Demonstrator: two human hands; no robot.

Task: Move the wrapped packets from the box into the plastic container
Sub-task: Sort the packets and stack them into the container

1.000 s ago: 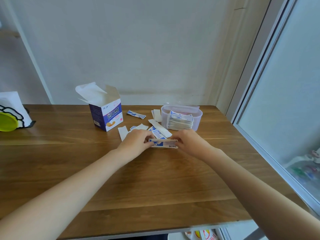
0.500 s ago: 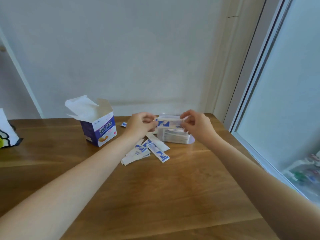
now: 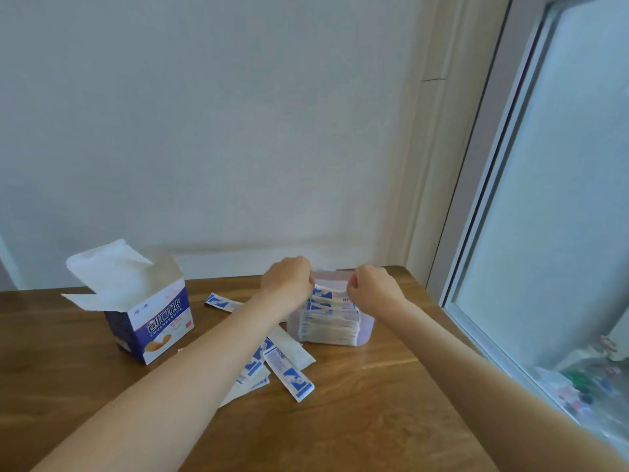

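A clear plastic container (image 3: 367, 330) stands at the back of the wooden table, filled with a stack of white-and-blue wrapped packets (image 3: 328, 327). My left hand (image 3: 289, 279) and my right hand (image 3: 374, 289) hover over its rim, each pinching one end of a wrapped packet (image 3: 331, 294) that lies along the top of the stack. The open blue-and-white box (image 3: 155, 321) stands to the left with its flaps up. Several loose packets (image 3: 289, 373) lie on the table in front of the container, partly hidden under my left forearm.
One packet (image 3: 218, 301) lies alone between box and container. The wooden table (image 3: 357, 420) ends at the right near a window frame (image 3: 476, 233). A white wall rises directly behind the container.
Both hands lifted a packet from the table, carried it back to the container and lowered it onto the stack. The camera has tilted up and closer.
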